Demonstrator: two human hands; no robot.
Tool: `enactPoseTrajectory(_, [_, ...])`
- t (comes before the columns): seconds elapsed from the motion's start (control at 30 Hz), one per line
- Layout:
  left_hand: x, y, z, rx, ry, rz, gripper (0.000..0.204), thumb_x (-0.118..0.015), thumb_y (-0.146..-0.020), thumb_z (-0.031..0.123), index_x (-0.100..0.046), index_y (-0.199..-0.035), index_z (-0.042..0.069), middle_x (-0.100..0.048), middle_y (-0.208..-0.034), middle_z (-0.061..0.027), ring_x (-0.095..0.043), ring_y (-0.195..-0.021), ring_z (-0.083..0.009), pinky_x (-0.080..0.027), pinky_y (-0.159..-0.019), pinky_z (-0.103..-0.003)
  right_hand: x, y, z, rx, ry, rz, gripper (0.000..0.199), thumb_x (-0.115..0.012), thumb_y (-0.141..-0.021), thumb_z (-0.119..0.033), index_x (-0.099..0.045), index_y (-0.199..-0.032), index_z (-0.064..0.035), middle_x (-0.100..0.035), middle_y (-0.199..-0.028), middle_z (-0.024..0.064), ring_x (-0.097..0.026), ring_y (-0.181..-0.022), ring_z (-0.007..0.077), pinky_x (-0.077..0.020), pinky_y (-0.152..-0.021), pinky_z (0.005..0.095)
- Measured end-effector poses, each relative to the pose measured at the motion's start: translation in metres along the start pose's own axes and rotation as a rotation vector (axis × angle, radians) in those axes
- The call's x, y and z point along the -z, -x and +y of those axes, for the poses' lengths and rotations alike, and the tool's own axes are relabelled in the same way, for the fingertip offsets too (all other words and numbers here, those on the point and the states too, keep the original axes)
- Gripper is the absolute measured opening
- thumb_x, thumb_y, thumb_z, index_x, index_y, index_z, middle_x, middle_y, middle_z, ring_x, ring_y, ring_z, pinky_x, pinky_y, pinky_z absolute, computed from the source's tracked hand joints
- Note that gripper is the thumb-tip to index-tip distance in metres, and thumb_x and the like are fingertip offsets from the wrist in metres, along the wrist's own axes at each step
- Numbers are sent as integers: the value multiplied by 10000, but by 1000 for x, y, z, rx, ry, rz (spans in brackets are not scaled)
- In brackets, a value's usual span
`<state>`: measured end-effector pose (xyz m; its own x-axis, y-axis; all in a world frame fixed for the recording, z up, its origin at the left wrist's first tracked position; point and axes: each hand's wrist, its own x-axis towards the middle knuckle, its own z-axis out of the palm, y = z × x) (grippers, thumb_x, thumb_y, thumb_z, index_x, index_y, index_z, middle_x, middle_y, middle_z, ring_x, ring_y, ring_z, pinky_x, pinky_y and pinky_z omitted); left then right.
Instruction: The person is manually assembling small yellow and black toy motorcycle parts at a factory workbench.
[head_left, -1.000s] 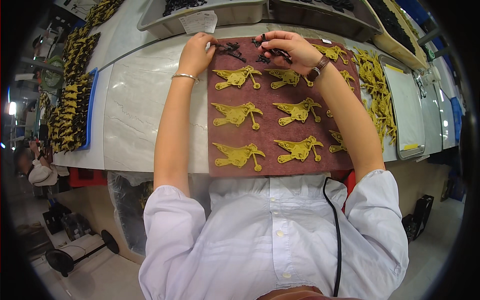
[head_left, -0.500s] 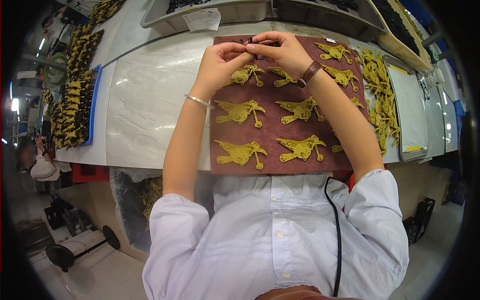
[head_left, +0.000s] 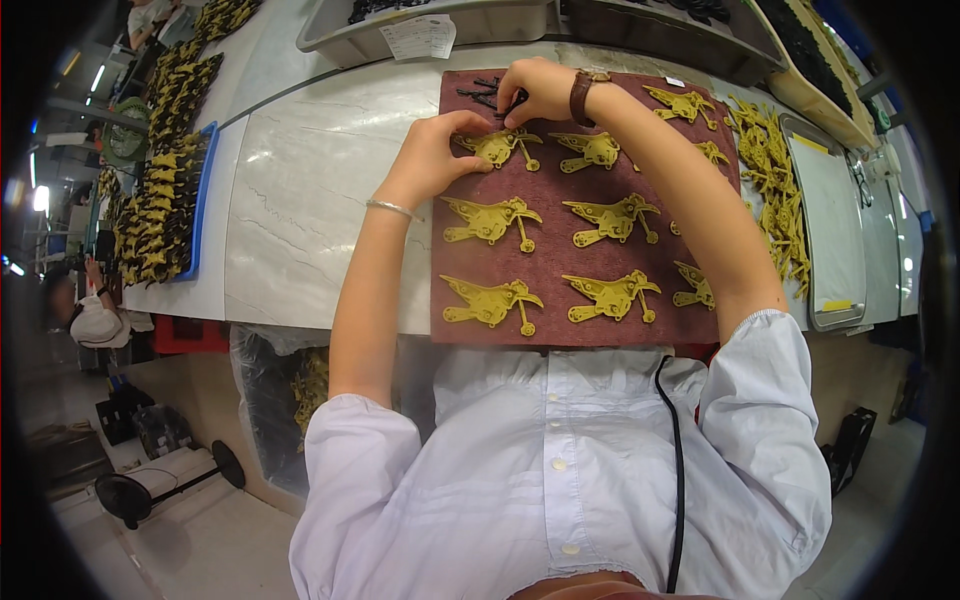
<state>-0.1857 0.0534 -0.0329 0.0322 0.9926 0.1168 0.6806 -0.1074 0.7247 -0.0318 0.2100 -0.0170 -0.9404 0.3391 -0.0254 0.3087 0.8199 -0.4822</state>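
Observation:
My left hand (head_left: 430,158) reaches to the top left yellow plastic part (head_left: 503,147) on the dark red mat (head_left: 560,257). Its thumb and forefinger grip that part's edges from the left side. Just above, my right hand (head_left: 540,92) is closed with its fingertips pointing down. Between those fingertips is a small black part (head_left: 517,99), mostly hidden by the fingers. Several loose black pieces (head_left: 484,92) lie beside it at the mat's far edge. Rows of similar yellow parts (head_left: 490,302), shaped like bird heads, lie flat on the mat; my right forearm covers some.
Grey bins (head_left: 470,30) with black pieces line the back. To the right are a heap of yellow parts (head_left: 770,190) and a white-lined tray (head_left: 835,230). A blue tray (head_left: 205,200) of yellow-and-black parts stands left. A person (head_left: 100,320) is farther left.
My hands, together over the far edge before, have separated. The left has come down onto the top left yellow part; the right has turned downward beside the loose black pieces.

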Motion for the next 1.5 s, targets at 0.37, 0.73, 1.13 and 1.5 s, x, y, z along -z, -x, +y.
enactPoseTrajectory(0.37, [-1, -1, 2, -11, -16, 15, 391, -791, -646, 74, -664, -1014, 32, -691, -986, -66, -648, -926, -176, -498, -833, -291, 1, -10, 10, -63, -74, -158, 270, -794, -679, -238, -734, -899, -93, -676, -940, 114, -625, -897, 258, -485, -811, 353])
enactPoseTrajectory(0.73, [-2, 6, 1, -87, -30, 67, 403, -795, -656, 98, -662, -1031, 33, -691, -965, -64, -648, -914, -179, -499, -824, -291, -2, 5, 3, -16, -44, 44, 261, -795, -671, -254, -736, -865, -90, -685, -915, 116, -632, -893, 272, -490, -808, 369])
enactPoseTrajectory(1.13, [-16, 38, 36, 173, 1043, 165, 348, -702, -829, 136, -563, -1101, -30, -657, -976, -116, -654, -925, -206, -527, -802, -284, -2, 55, -48, 54, -605, 195, 286, -754, -752, -150, -651, -999, -47, -641, -946, 2, -563, -870, 74, -463, -777, 249])
enactPoseTrajectory(1.5, [-25, 53, 53, 282, 1148, 121, 202, -636, -881, 118, -577, -1041, 9, -638, -948, -53, -643, -843, -132, -563, -768, -309, -11, 81, -76, 149, -507, 212, 373, -772, -697, -152, -625, -1017, -32, -643, -958, 35, -592, -897, 131, -465, -828, 283])
